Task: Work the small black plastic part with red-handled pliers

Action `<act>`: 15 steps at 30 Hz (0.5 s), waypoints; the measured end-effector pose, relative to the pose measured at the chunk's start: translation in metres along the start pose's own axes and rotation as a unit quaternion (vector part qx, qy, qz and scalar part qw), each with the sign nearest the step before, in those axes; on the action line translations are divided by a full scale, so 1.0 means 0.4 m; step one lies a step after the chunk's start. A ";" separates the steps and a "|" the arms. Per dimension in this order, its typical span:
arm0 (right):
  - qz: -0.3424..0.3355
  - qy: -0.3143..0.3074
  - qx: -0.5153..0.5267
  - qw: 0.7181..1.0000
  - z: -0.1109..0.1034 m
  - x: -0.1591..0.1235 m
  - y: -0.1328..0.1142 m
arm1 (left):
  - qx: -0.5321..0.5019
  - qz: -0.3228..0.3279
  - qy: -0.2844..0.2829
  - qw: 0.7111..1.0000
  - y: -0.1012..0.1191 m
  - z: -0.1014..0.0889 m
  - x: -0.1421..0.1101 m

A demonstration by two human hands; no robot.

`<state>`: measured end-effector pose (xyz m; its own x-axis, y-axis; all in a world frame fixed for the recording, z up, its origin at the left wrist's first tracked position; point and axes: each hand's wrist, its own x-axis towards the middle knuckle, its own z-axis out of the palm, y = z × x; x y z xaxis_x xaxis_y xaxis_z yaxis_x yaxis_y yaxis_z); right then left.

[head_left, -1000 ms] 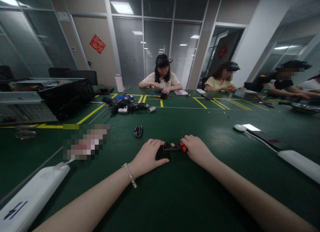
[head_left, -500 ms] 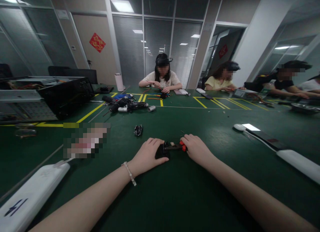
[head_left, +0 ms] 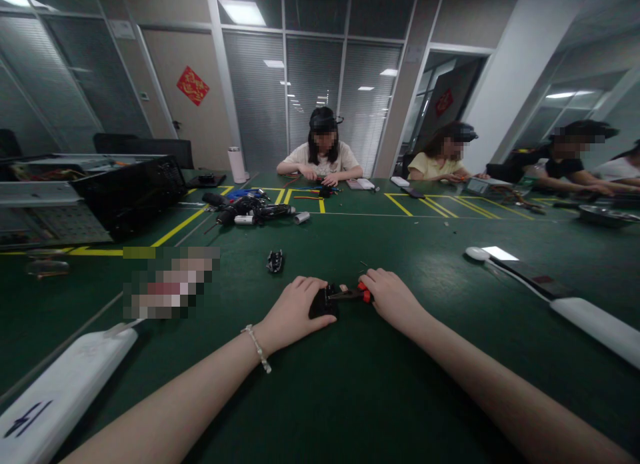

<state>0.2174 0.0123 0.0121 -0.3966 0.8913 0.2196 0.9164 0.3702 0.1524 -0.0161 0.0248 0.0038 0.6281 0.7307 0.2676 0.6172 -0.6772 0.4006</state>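
My left hand (head_left: 300, 307) grips a small black part (head_left: 323, 307) against the green tabletop, fingers on its far side and thumb on its near side. My right hand (head_left: 393, 294) is closed round the red handles of dark-jawed pliers (head_left: 353, 295). The pliers' tips reach the black part; whether they pinch anything there is too small to tell. A small pale bit (head_left: 343, 288) lies just beyond the jaws. Beyond my left hand sits a separate black and silver part (head_left: 275, 261). A thin dark sliver (head_left: 364, 265) lies near my right fingers.
At the far left stands an open computer case (head_left: 130, 194). Dark cables and tools (head_left: 250, 207) are heaped ahead. White power banks flank me, one at left (head_left: 75, 384) and one at right (head_left: 597, 327), beside a phone (head_left: 530, 274). Across the table a person (head_left: 323, 151) works with wires.
My hands, the black part and the pliers keep nearly the same position. The whole view shifts very slightly. Across the table, the person's hand moves a little.
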 end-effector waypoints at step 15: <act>0.018 -0.012 -0.006 1.000 -0.010 -0.001 -0.007 | 0.000 -0.002 0.005 1.000 0.007 -0.003 -0.001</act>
<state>0.2149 0.0101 0.0155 -0.3622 0.9102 0.2010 0.9291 0.3351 0.1566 -0.0151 0.0226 0.0060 0.6203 0.7346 0.2749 0.6199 -0.6739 0.4019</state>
